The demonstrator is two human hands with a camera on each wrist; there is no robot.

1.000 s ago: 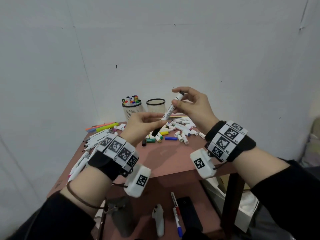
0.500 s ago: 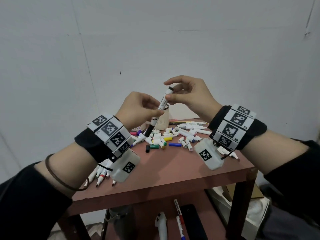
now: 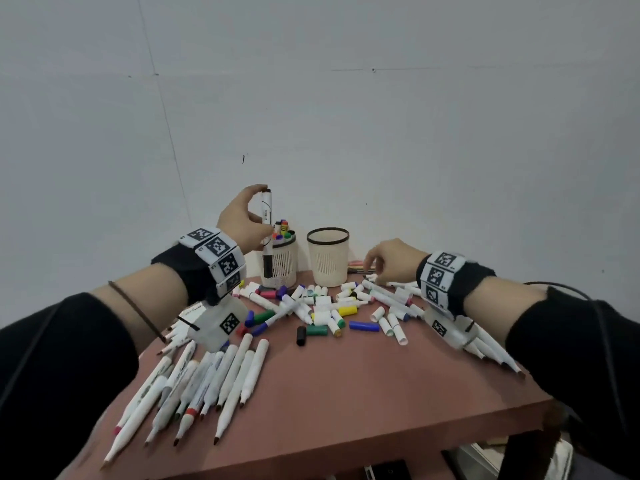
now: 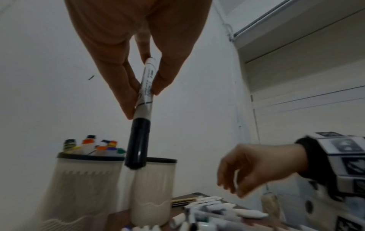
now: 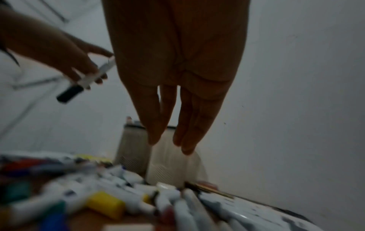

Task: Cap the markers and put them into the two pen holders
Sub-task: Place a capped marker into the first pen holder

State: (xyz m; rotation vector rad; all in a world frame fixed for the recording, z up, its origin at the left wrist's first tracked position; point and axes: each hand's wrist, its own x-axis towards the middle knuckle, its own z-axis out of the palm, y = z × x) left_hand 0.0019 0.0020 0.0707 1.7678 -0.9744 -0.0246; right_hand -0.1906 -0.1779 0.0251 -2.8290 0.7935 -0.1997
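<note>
One capped black marker (image 3: 266, 233) is pinched upright, cap down, by the left hand (image 3: 242, 220), beside the fuller holder (image 3: 282, 261); the right hand (image 3: 391, 259), fingers relaxed and holding nothing, is lowered over loose markers.

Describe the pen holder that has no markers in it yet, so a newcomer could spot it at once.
Look to the far edge of the reddish-brown table, against the white wall, where two cream ribbed pen holders stand side by side. The empty holder is the one nearer the right hand. Its dark rim rings an open mouth, while the other holder bristles with coloured marker caps.
</note>
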